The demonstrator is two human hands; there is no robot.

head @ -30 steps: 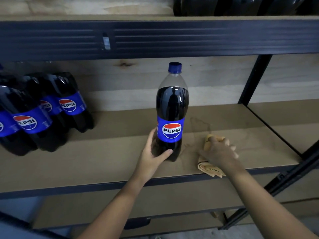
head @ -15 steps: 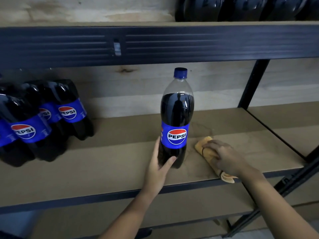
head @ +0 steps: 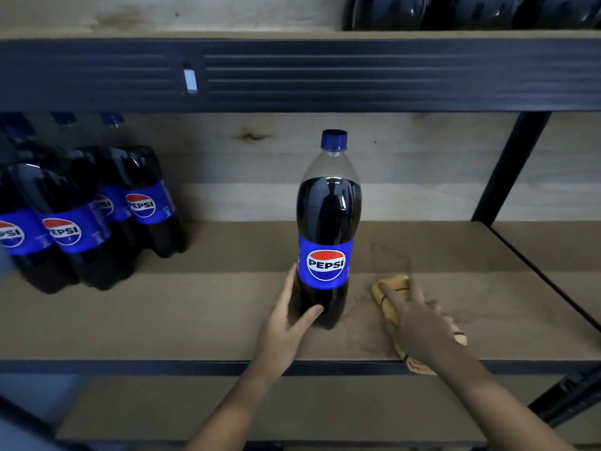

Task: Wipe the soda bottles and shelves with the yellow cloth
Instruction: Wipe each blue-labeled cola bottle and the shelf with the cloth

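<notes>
One bottle (head: pixel 328 232) is standing upright mid-shelf (head: pixel 201 307), apart from a cluster of four at the left (head: pixel 81 219) (more may be sitting behind, unclear). The left hand (head: pixel 287 323) is gripping its base, thumb and fingers curling round it. The right hand (head: pixel 419 323) is pressing one yellow cloth (head: pixel 388 296) flat on the shelf just beside the bottle, fingers lying straight. Further dark bottles (head: pixel 471 11) are sitting on the shelf above, count unclear. Pale wood boards (head: pixel 247 177) are backing the black-framed rack (head: pixel 325 76).
</notes>
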